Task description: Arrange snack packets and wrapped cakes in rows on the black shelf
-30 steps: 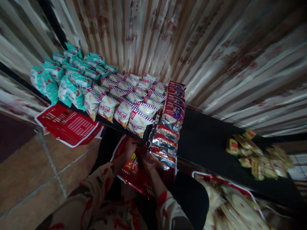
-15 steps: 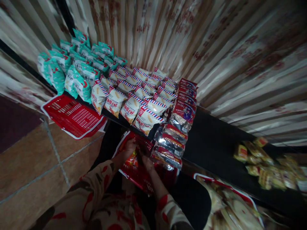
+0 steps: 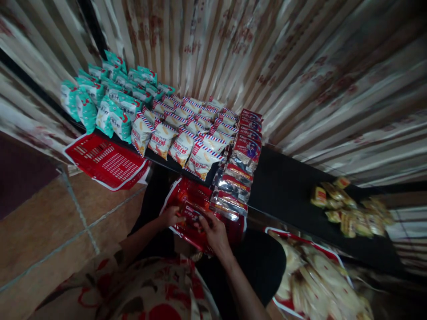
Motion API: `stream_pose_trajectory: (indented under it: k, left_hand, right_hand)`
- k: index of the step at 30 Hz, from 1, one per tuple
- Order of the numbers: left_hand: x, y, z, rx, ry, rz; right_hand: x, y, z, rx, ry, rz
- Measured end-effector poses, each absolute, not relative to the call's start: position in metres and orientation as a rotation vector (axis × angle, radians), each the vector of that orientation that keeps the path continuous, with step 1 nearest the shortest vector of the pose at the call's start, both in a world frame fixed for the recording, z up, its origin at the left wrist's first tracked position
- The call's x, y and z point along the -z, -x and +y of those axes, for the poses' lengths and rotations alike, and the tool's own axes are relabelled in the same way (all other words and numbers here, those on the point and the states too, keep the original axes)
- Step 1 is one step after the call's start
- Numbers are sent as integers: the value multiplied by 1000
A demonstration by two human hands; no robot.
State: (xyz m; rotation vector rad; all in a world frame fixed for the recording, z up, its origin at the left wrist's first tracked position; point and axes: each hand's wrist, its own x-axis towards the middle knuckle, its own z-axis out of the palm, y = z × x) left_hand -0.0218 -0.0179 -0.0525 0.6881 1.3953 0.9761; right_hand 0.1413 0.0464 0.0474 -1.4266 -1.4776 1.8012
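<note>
My left hand [image 3: 172, 216] and my right hand [image 3: 214, 231] are closed on the two ends of a dark red snack packet [image 3: 192, 212] with white lettering. The packet is held over a red plastic basket [image 3: 173, 189] with a white rim, between my knees. A small orange-red packet [image 3: 183, 195] lies in the basket beside my left hand. On the black shelf just beyond, a row of similar dark red and silver packets [image 3: 237, 178] stands to the right of several white packets with striped tops [image 3: 180, 146].
Teal snack bags [image 3: 115, 106] crowd the left end of the black shelf [image 3: 283, 186]. Small yellow packets [image 3: 353, 213] lie at its right. An empty-looking red basket [image 3: 106, 155] leans at the left; another basket [image 3: 278, 304] holds pale wrapped packages [image 3: 320, 275]. A curtain [image 3: 300, 89] hangs behind.
A dark red packet now shows raised between both hands, where earlier the hands were down inside the basket. My hands have drawn back toward me, and the view has shifted slightly.
</note>
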Motion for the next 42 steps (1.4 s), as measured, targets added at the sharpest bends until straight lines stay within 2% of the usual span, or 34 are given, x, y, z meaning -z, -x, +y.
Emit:
stream_pose_trajectory:
  k: [6, 16, 26, 31, 42]
  left_hand:
    - [-1, 24, -35, -938, -801, 1282]
    - [-83, 8, -17, -1079, -856, 1166]
    - [-120, -35, 17, -1154, -901, 1379]
    - [-139, -55, 35, -1119, -967, 1296]
    - [-129, -72, 35, -1193, -838, 1156]
  right_hand:
    - [-90, -149, 48, -1815, 1441, -1456]
    - [-139, -182, 69, -1684, 1331, -1389]
    - [-135, -204, 67, -1634, 1141, -1267]
    - [-131, -212, 76, -1514, 1187, -1094]
    - [-127, -226, 122, -1462, 1219, -813]
